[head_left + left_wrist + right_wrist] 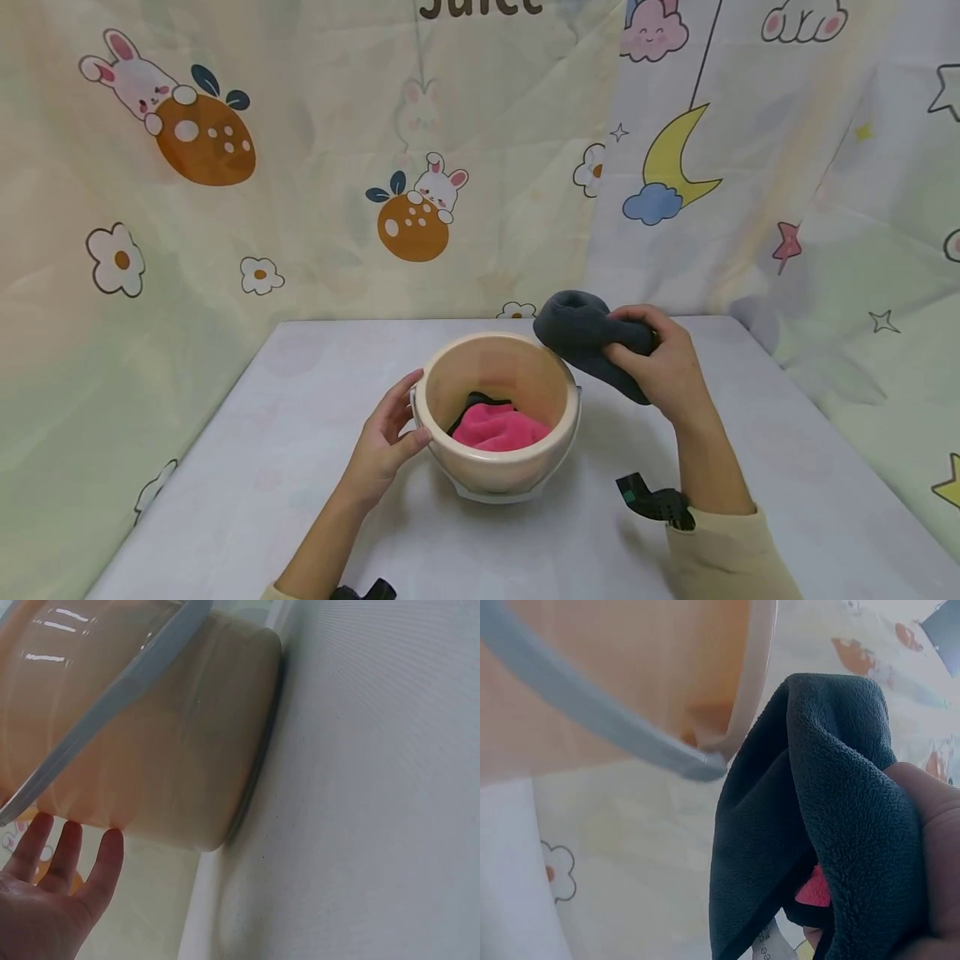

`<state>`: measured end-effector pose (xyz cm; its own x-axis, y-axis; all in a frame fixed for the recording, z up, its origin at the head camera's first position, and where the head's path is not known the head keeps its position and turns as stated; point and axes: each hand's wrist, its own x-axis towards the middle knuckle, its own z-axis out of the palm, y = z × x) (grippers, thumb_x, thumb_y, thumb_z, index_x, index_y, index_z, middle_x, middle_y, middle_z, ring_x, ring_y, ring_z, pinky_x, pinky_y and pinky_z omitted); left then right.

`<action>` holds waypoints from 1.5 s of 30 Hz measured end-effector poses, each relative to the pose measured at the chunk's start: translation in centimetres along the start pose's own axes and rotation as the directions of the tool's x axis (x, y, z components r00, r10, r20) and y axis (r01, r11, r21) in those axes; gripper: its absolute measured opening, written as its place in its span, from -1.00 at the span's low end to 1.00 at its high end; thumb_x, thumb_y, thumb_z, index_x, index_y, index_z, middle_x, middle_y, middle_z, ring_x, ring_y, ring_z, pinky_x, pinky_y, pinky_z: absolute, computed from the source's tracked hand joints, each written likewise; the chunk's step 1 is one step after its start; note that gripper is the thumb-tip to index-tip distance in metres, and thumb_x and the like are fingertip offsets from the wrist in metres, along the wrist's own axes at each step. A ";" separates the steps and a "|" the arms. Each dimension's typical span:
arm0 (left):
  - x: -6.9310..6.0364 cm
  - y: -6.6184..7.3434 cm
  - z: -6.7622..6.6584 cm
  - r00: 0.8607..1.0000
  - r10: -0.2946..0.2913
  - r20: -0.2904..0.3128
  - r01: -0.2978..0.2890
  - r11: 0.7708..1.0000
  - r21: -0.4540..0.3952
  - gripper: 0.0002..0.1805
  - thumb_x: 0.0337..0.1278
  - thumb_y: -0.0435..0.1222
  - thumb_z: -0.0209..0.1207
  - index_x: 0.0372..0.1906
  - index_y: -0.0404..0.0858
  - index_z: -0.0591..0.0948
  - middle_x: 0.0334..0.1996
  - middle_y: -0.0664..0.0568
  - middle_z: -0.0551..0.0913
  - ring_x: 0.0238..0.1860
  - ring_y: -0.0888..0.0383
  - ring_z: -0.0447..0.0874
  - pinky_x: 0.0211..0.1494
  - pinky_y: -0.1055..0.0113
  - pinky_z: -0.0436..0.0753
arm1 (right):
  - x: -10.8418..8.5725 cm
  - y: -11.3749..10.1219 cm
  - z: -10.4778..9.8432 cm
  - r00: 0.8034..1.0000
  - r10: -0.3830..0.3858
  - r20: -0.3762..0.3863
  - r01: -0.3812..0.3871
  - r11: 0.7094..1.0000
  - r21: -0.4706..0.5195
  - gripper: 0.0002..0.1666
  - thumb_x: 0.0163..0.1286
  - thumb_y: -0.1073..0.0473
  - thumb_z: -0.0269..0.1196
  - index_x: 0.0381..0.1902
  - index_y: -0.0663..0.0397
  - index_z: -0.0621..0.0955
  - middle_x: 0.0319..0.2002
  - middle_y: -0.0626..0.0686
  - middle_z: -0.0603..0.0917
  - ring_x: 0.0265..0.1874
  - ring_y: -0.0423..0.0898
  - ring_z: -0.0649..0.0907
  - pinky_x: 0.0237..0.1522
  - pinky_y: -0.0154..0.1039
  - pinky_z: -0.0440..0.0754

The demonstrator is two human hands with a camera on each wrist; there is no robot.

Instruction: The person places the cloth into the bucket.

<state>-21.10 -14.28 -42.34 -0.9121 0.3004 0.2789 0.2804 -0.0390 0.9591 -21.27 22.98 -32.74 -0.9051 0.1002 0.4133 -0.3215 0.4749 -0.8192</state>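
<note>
A cream bucket (487, 475) with a pale grey handle (112, 705) stands on the table. Inside it lie a bright pink cloth (501, 427) and a dark cloth (487, 399) partly under it. My left hand (388, 437) touches the bucket's left side near the rim, its fingers (105, 866) fairly straight. To the right of the bucket, my right hand (663, 367) grips a folded dark grey cloth (581, 329) above the table, by the bucket's rim. Up close this cloth is fuzzy, and a small pink patch (815, 889) shows beside its fold.
A white-covered table (315, 367) runs back to a hanging fabric (322, 150) printed with rabbits, oranges and flowers. A second printed fabric (847, 317) hangs along the right. Each wrist carries a black strap mount (658, 502).
</note>
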 end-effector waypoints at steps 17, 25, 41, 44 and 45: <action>0.1 0.0 0.0 1.000 -0.027 0.008 0.027 0.999 0.031 -0.15 0.26 -0.16 0.38 0.60 0.09 0.26 0.55 -0.08 0.33 0.49 -0.22 0.32 0.24 0.32 0.65 | -0.7 -2.6 3.3 0.978 -0.108 0.181 0.093 0.991 0.093 -0.61 0.28 0.32 0.34 0.08 0.08 0.63 0.07 0.15 0.65 0.03 0.12 0.57 -0.02 0.03 0.65; -0.4 -0.2 -0.2 0.998 -0.055 -0.015 0.056 0.996 0.065 -0.16 0.28 -0.16 0.36 0.60 0.12 0.26 0.57 -0.05 0.30 0.51 -0.22 0.31 0.25 0.29 0.66 | 0.3 -4.1 5.4 0.940 -0.132 0.315 0.144 0.989 -0.015 -0.63 0.24 0.27 0.35 0.03 -0.04 0.68 0.11 0.07 0.67 0.09 0.09 0.60 0.07 0.05 0.64; -0.1 0.0 -0.1 1.000 0.006 0.003 -0.006 1.000 0.008 -0.16 0.29 -0.30 0.34 0.61 -0.01 0.26 0.46 -0.12 0.42 0.34 0.15 0.50 0.17 0.36 0.69 | 1.8 -5.2 8.2 0.809 -0.138 0.571 0.271 0.950 -0.154 -0.64 0.14 0.23 0.35 -0.05 -0.06 0.69 -0.05 -0.03 0.70 -0.07 -0.03 0.58 0.01 -0.09 0.56; 0.0 -0.1 -0.2 1.000 0.017 0.003 -0.017 1.000 0.005 -0.17 0.29 -0.30 0.34 0.60 -0.04 0.27 0.45 -0.16 0.43 0.34 0.12 0.50 0.16 0.36 0.69 | 2.1 -5.4 8.7 0.799 -0.133 0.586 0.281 0.945 -0.170 -0.65 0.14 0.24 0.35 -0.05 -0.04 0.69 -0.07 -0.03 0.70 -0.09 -0.03 0.58 -0.01 -0.11 0.56; 0.0 -0.1 -0.2 1.000 0.018 0.005 -0.018 1.000 0.002 -0.17 0.29 -0.30 0.34 0.60 -0.04 0.26 0.46 -0.16 0.42 0.34 0.12 0.50 0.16 0.36 0.69 | 2.2 -5.4 8.8 0.798 -0.132 0.588 0.283 0.943 -0.173 -0.65 0.14 0.24 0.35 -0.06 -0.04 0.69 -0.08 -0.03 0.70 -0.09 -0.04 0.58 -0.01 -0.11 0.56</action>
<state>-21.19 -14.42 -42.42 -0.9053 0.3046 0.2962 0.2976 -0.0427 0.9537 -23.97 12.92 -30.87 -0.8436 -0.4965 0.2043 -0.5114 0.6273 -0.5873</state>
